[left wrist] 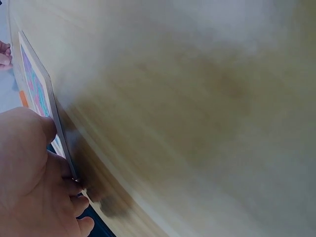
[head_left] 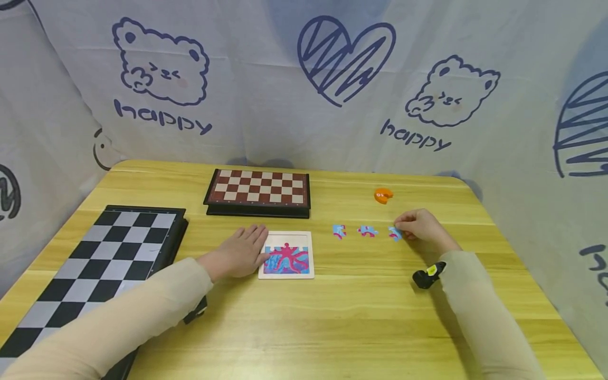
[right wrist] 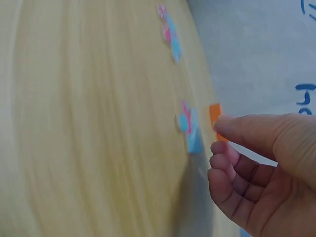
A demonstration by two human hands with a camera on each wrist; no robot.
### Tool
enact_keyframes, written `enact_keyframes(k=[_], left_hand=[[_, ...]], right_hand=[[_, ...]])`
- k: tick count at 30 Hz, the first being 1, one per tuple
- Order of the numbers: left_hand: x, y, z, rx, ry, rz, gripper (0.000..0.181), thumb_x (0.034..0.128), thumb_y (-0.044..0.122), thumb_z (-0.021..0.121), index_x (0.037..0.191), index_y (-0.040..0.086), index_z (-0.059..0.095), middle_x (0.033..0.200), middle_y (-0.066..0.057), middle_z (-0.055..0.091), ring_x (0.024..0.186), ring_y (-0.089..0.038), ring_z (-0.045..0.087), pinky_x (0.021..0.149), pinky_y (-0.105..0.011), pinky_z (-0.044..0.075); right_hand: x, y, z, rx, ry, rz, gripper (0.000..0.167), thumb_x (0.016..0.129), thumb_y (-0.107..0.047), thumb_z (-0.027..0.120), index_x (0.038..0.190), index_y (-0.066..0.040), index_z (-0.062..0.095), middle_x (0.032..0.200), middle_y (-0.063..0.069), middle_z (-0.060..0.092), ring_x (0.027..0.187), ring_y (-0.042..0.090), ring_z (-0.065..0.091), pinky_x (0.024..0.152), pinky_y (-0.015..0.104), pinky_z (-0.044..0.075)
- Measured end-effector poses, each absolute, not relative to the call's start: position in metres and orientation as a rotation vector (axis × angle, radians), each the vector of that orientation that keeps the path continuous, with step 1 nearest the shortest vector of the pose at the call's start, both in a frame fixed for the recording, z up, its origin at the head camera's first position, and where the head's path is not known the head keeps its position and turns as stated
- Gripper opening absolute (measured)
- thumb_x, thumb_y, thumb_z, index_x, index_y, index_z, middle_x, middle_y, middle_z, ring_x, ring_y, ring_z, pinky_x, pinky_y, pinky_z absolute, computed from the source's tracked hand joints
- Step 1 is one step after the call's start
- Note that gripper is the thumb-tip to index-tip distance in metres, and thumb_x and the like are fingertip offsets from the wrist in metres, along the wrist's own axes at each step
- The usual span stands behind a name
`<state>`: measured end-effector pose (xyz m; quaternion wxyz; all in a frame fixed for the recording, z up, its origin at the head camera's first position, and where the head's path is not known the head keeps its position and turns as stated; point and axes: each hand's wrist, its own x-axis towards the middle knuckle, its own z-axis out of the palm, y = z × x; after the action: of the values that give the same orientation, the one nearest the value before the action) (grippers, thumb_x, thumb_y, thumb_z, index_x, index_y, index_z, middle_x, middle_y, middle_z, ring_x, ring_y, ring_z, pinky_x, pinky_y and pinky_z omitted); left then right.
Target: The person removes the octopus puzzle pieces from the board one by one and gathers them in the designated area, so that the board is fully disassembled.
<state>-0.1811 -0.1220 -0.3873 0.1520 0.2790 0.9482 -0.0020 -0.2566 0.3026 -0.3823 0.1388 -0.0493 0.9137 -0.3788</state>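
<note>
My left hand (head_left: pixel 239 252) lies with its fingers stretched out along the left edge of a white-framed jigsaw board (head_left: pixel 312 256). Its thumb rests on the frame, also seen in the left wrist view. The board's lower part shows a pink octopus on blue; the upper strip is bare white. To the right, three loose puzzle pieces lie in a row: a left piece (head_left: pixel 339 230), a middle piece (head_left: pixel 368 230) and a right piece (head_left: pixel 395 233). My right hand (head_left: pixel 423 228) hovers at the right piece (right wrist: pixel 194 133), fingers loosely bent, with nothing visible between thumb and forefinger.
A small orange notched piece (head_left: pixel 382 196) with white marks lies behind the row. A brown-and-white chessboard box (head_left: pixel 258 210) sits behind the jigsaw board. On the left is a larger black-and-white chessboard (head_left: pixel 124 236). Printed white cloth (head_left: pixel 266 126) stands behind the wooden table (head_left: pixel 342 327).
</note>
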Motion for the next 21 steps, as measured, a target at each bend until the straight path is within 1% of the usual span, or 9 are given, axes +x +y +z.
enact_keyframes(k=[6,11,13,15,18,21], left_hand=[[-0.181,-0.123,-0.387,0.804,2.729,0.031,0.062,0.1005,0.036,0.031,0.143,-0.007,0.018,0.149,-0.023,0.015,0.136,-0.037,0.012,0.108,-0.05,0.011],[-0.181,-0.124,-0.387,0.806,2.736,0.064,0.062,0.1002,0.035,0.033,0.143,-0.007,0.02,0.148,-0.023,0.016,0.135,-0.037,0.013,0.107,-0.05,0.011],[-0.181,-0.124,-0.387,0.806,2.741,0.074,0.062,0.1001,0.035,0.033,0.143,-0.007,0.02,0.148,-0.023,0.016,0.135,-0.038,0.013,0.107,-0.051,0.011],[-0.181,-0.125,-0.388,0.805,2.743,0.077,0.063,0.0999,0.036,0.033,0.143,-0.007,0.019,0.148,-0.023,0.016,0.135,-0.037,0.013,0.107,-0.05,0.011],[-0.181,-0.126,-0.39,0.816,2.745,0.078,0.063,0.0999,0.037,0.033,0.143,-0.007,0.018,0.148,-0.023,0.015,0.135,-0.037,0.013,0.108,-0.05,0.011],[-0.181,-0.127,-0.391,0.841,2.752,0.086,0.063,0.0998,0.037,0.033,0.143,-0.007,0.018,0.148,-0.023,0.015,0.135,-0.037,0.013,0.107,-0.05,0.012]], right_hand=[[-0.254,0.284,-0.371,-0.187,2.694,-1.092,0.029,0.091,-0.016,0.06,0.109,0.006,0.062,0.089,0.011,0.062,0.068,0.016,0.053,0.061,0.026,0.048],[-0.25,0.257,-0.362,-0.314,2.706,-1.107,0.029,0.091,-0.017,0.059,0.108,0.006,0.063,0.09,0.018,0.062,0.068,0.025,0.055,0.062,0.035,0.049],[-0.247,0.245,-0.358,-0.357,2.693,-1.122,0.028,0.091,-0.017,0.059,0.108,0.005,0.063,0.09,0.017,0.062,0.069,0.028,0.054,0.062,0.038,0.049],[-0.244,0.232,-0.357,-0.424,2.686,-1.132,0.026,0.09,-0.015,0.06,0.107,0.005,0.063,0.087,0.013,0.062,0.07,0.027,0.054,0.062,0.036,0.048],[-0.241,0.212,-0.358,-0.507,2.666,-1.138,0.022,0.089,-0.013,0.061,0.103,0.004,0.065,0.079,0.006,0.06,0.065,0.02,0.051,0.057,0.03,0.045],[-0.237,0.191,-0.361,-0.58,2.634,-1.128,0.019,0.088,-0.011,0.062,0.1,0.003,0.066,0.075,0.003,0.06,0.064,0.016,0.05,0.056,0.027,0.043]])
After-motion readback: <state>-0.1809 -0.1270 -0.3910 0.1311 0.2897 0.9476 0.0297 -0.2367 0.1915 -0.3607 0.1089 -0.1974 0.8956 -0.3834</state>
